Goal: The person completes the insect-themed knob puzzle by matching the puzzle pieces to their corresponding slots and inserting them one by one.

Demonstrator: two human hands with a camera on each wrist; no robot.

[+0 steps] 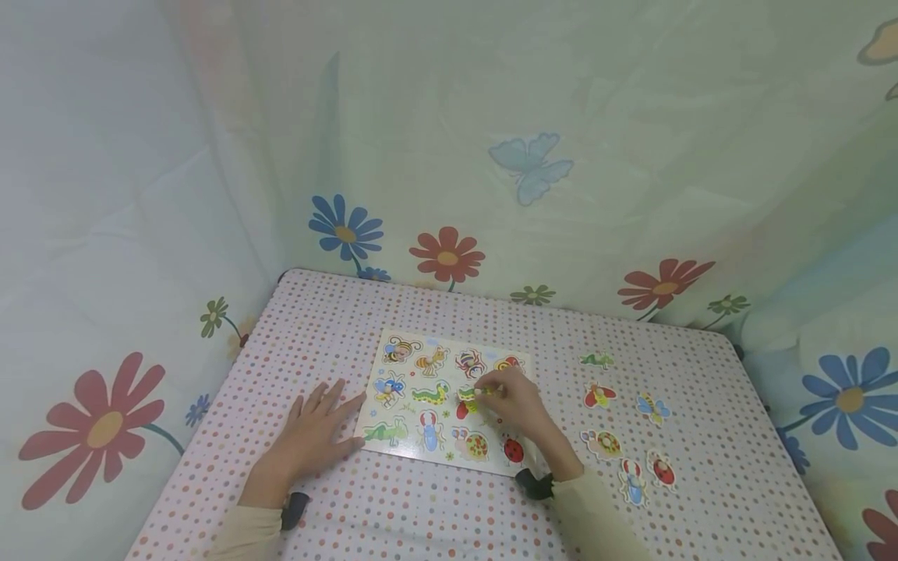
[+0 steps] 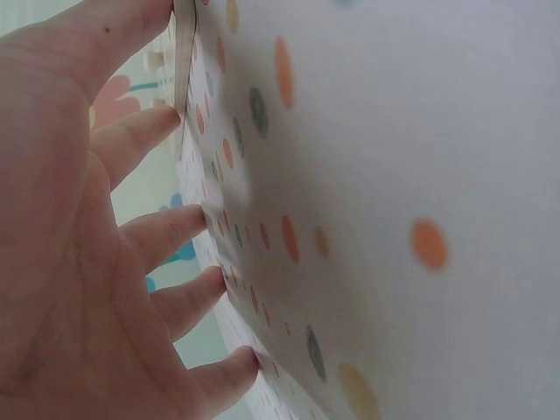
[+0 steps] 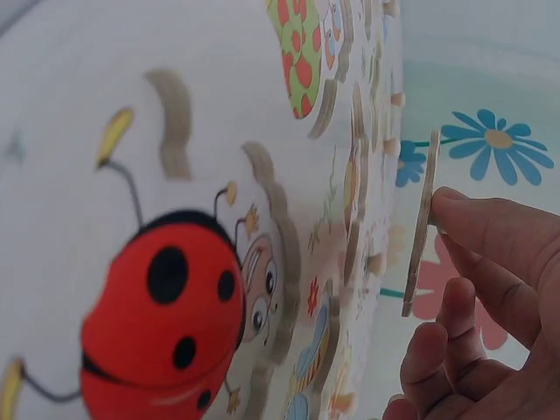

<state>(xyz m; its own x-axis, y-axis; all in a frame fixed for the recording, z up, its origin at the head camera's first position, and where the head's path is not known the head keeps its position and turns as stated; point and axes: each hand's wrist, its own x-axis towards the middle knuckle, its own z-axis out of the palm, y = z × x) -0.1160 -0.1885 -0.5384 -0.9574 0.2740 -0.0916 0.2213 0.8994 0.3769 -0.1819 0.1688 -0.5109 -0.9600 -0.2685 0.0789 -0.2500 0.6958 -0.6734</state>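
A wooden insect puzzle board (image 1: 449, 460) lies on the dotted tablecloth. Above its middle right, my right hand (image 1: 515, 401) pinches a thin wooden puzzle piece (image 3: 423, 229) between thumb and fingers. The piece shows edge-on in the right wrist view, and the fingers partly cover it from the head. My left hand (image 1: 309, 435) rests with spread fingers at the board's left edge, thumb and forefinger right at that edge. On the board, a caterpillar (image 1: 429, 393) and a bee (image 1: 398, 350) are among the pictures. A ladybird picture (image 3: 171, 315) looms large in the right wrist view.
Right of the board lie several loose pieces: a grasshopper (image 1: 596, 359), a red-winged insect (image 1: 599, 395), a blue-winged insect (image 1: 653, 408), a snail (image 1: 601, 444), a blue beetle (image 1: 633, 483) and a ladybird (image 1: 662, 471). A flower-printed curtain (image 1: 421, 156) surrounds the table.
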